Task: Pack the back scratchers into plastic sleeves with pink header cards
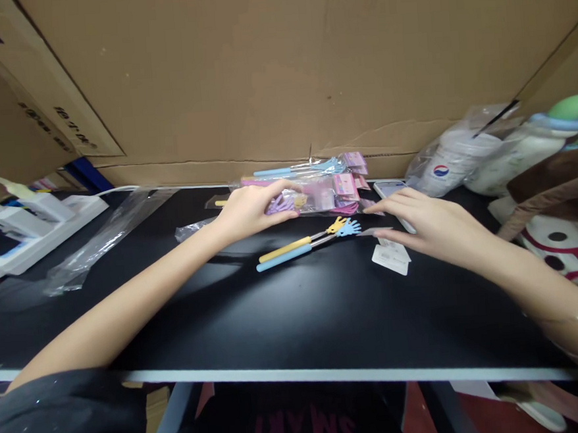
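My left hand (256,209) is over a pile of back scratchers in clear plastic at the back of the desk. Its thumb and index finger are apart, with a purple hand-shaped scratcher head (282,202) showing between them; the other fingers are hidden. Two back scratchers, one yellow (285,248) and one blue (284,258), lie side by side in front, heads to the right. My right hand (423,223) hovers beside their heads, thumb and fingers apart. Just below its thumb lies a white card (391,257); a small greyish piece shows at the thumb tip.
Bagged scratchers with pink labels (346,187) lie against the cardboard wall (283,72). A phone (390,187), a bagged Pepsi cup (458,158) and a green-topped bottle (517,151) stand or lie right. A power strip (62,229) and empty plastic sleeve (97,240) are left.
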